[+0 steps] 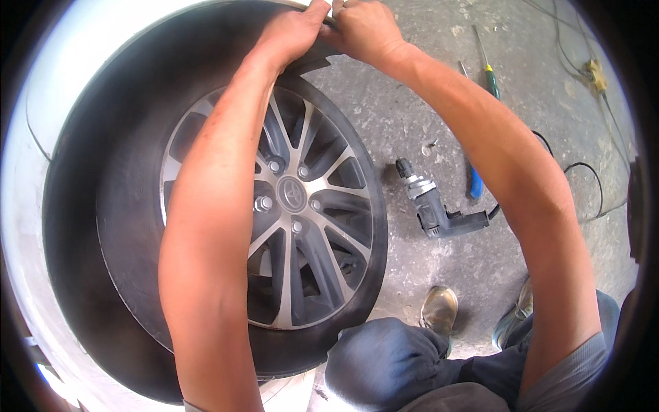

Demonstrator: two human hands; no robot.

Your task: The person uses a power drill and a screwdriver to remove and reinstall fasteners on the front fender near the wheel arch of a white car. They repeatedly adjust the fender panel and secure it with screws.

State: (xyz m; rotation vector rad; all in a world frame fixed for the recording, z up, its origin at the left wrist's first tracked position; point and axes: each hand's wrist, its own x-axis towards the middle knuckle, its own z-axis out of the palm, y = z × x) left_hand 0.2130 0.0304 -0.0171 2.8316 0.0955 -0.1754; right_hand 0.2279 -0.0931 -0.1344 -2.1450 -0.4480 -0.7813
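Note:
Both of my arms reach forward over a car wheel [294,196] with a spoked alloy rim, set inside a white car's wheel arch [65,199]. At the far end of the arch, my left hand [295,31] is closed with its fingers pinched on the arch edge [330,22]. Close beside it on the right, my right hand [365,29] has its fingers curled at the same edge. A dark, jagged-edged piece [310,65] shows below the hands, above the tyre. The fingertips are partly hidden, so any small part between them cannot be made out.
A corded power drill [432,209] lies on the concrete floor right of the wheel. Beyond it are a small screw [433,143], a blue handle [476,184] and a green-handled screwdriver [491,81]. A yellow cord connector [594,74] lies far right. My knee [384,353] is near the tyre.

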